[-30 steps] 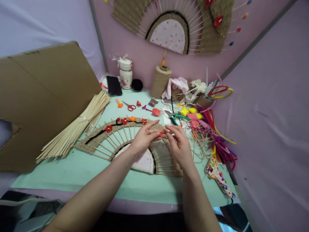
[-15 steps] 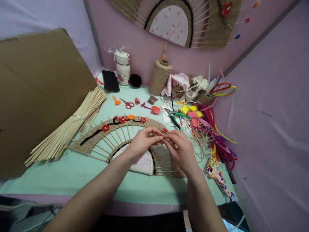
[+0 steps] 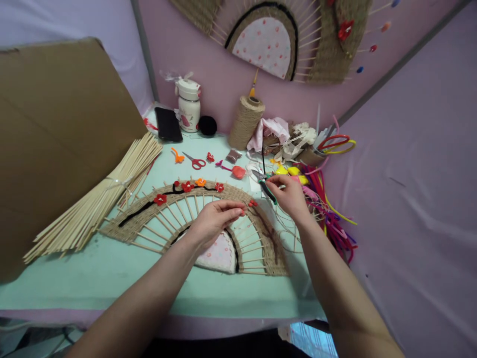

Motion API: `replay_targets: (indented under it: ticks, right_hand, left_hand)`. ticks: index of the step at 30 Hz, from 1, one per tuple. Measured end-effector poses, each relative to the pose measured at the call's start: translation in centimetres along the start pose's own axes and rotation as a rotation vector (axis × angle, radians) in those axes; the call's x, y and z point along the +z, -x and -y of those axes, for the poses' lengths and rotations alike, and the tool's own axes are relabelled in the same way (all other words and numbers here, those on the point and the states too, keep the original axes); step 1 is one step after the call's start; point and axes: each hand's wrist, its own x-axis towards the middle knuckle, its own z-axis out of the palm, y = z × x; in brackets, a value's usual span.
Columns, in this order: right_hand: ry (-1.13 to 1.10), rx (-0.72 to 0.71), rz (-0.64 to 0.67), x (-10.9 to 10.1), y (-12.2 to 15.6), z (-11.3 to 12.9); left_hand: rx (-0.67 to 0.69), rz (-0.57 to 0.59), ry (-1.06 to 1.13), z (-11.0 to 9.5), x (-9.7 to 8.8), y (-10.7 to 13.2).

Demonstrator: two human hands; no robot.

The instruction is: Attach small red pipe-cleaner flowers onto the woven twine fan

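Observation:
A half-round woven fan piece (image 3: 149,219) of twine and sticks lies flat on the mint table (image 3: 112,278), with red and orange flowers along a black line. My left hand (image 3: 214,219) rests over its middle, fingers pinched on a small red piece. Just right of those fingertips, a small red flower (image 3: 252,203) sits on the fan's woven band. My right hand (image 3: 290,196) is further back and to the right, fingers closed on the green-handled pliers (image 3: 271,194) lying beside the fan.
A bundle of wooden sticks (image 3: 100,199) and a cardboard sheet (image 3: 55,139) lie left. At the back are a phone (image 3: 167,124), bottle (image 3: 188,107), twine spool (image 3: 246,122) and red scissors (image 3: 196,160). Pipe cleaners (image 3: 331,209) and clay packs (image 3: 294,171) crowd the right.
My hands were together over the fan's right side. My right hand has since moved away, back and right to the pliers, while my left hand stays put.

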Motion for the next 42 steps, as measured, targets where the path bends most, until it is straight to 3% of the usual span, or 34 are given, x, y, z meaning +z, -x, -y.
replay_targets:
  ticks: [2, 4, 10, 17, 20, 24, 29, 32, 36, 42]
  right_hand:
    - [0.338, -0.133, 0.072, 1.5, -1.7, -1.3]
    - [0.479, -0.199, 0.131, 3.0, -2.7, -2.1]
    - [0.602, -0.261, 0.239, 5.1, -3.2, -2.8]
    - [0.645, -0.225, 0.179, 3.9, -3.6, -2.9]
    - [0.593, -0.201, 0.059, 2.3, -2.5, -1.6]
    - [0.368, -0.233, -0.142, 0.7, 1.1, 1.2]
    - [0.094, -0.241, -0.228, 1.5, 6.4, 4.3]
    - [0.042, -0.209, -0.231, 2.0, 7.4, 4.5]
    - [0.136, -0.141, -0.256, 1.6, 4.6, 2.0]
    - [0.452, -0.159, 0.041, 2.6, -1.8, -2.7]
  left_hand:
    - [0.019, -0.007, 0.047, 0.1, -0.2, -0.1]
    - [0.051, -0.006, 0.102, 0.1, -0.5, -0.2]
    - [0.071, 0.018, 0.18, 0.1, -0.9, -0.2]
    - [0.131, 0.007, 0.159, 0.0, -0.8, -0.2]
    - [0.082, 0.007, 0.177, -0.1, -0.7, 0.0]
    - [0.017, 0.0, 0.232, -0.2, -0.2, 0.2]
    - [-0.042, -0.015, 0.302, 0.3, 0.2, 0.3]
    - [-0.057, -0.008, 0.34, 0.6, 0.3, 0.3]
    - [-0.082, 0.037, 0.383, 0.6, 0.2, 0.3]
    - [-0.093, -0.008, 0.368, 0.2, -0.2, 0.1]
